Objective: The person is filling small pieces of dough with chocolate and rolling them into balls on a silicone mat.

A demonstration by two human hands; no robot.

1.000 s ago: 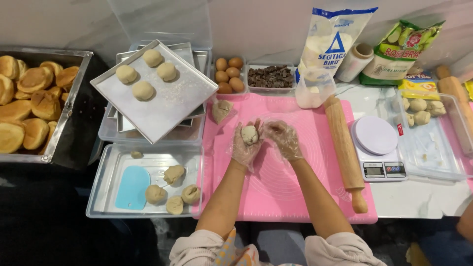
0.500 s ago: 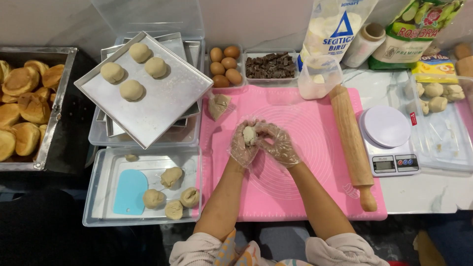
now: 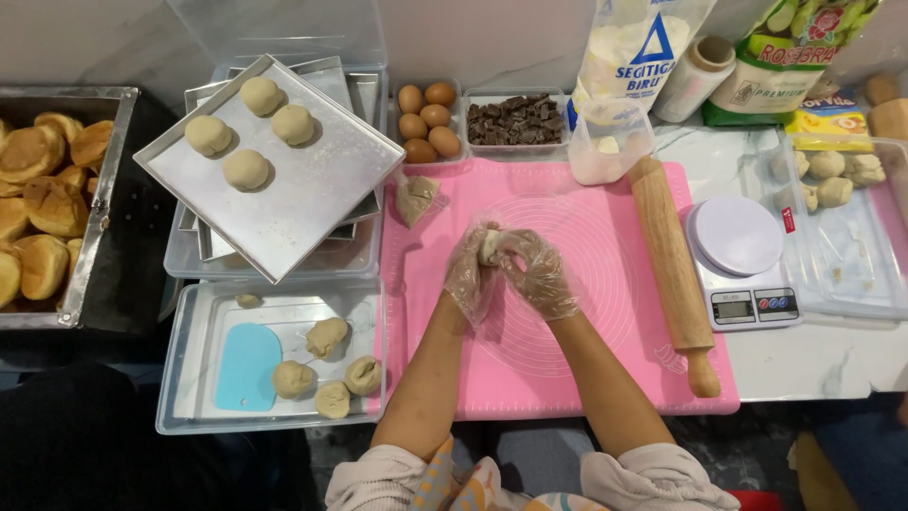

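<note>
Pinching the dough ball closed works best with gentle, even pressure, I think, so the seam does not tear. The left hand and right hand, both in clear gloves, have their fingers curled tightly around it, above the pink mat. It looks round, so I cannot tell any long axis or direction.

Baking workspace, likely home kitchen: pink silicone mat on marble counter, rolling pin, digital scale, eggs, flour bag, tray of baked buns.
</note>
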